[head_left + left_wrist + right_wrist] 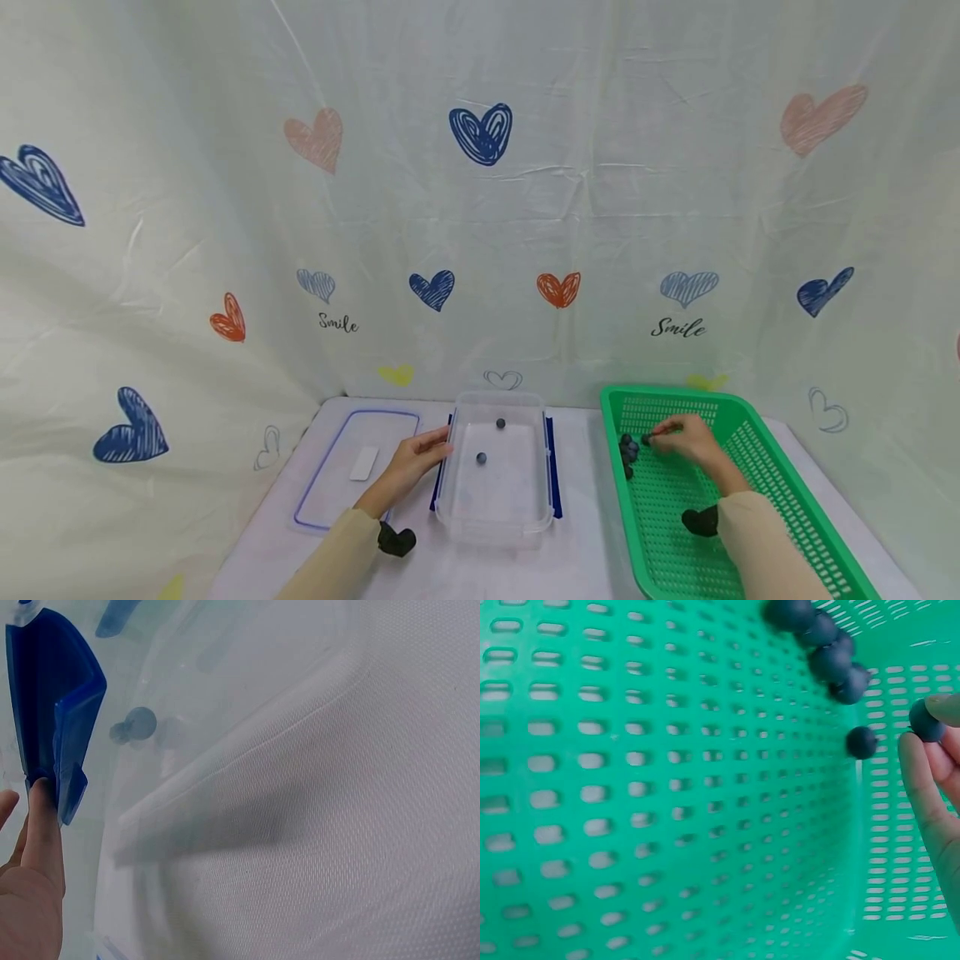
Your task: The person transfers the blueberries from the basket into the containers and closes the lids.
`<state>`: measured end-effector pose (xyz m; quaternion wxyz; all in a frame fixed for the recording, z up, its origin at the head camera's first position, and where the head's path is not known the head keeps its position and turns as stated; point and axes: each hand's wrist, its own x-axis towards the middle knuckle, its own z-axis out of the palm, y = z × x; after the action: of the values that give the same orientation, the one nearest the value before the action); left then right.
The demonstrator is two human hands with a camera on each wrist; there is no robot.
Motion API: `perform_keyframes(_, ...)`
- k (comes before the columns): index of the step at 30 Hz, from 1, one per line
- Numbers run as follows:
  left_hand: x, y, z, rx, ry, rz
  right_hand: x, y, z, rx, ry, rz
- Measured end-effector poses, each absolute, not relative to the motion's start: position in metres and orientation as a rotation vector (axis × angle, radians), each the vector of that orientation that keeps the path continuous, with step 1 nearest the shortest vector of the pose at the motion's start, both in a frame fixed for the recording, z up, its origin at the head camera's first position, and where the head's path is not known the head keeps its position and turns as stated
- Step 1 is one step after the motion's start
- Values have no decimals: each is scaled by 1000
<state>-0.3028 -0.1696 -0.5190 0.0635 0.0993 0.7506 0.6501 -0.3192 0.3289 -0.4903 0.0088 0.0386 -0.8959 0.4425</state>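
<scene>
Right hand [686,440] pinches a dark ball [927,720], others at its 9 o'clock; left hand [417,461], fingers apparently straight, steadies clear box [498,508].

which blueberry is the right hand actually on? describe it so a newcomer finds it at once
Start at the green basket on the table's right side. Near its left wall lies a cluster of dark berries. The held blueberry is apart from them, pinched in the right hand fingers.
</scene>
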Motion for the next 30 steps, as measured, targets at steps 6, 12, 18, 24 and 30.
perform_keyframes(6, -304, -171, -520, 299, 2306, 1926, -317, 326, -474, 241, -2811, 1334)
perform_keyframes(12, -306, -172, -520, 294, 2294, 1927, -313, 319, -456, 307, -2793, 1337)
perform_keyframes(18, -306, -171, -521, 295, 2292, 1926, -311, 309, -441, 334, -2791, 1390)
perform_keyframes(24, -305, -171, -521, 294, 2299, 1923, -311, 297, -426, 360, -2762, 1496)
perform_keyframes(30, -305, -171, -521, 294, 2273, 1947, -311, 290, -416, 431, -2737, 1543)
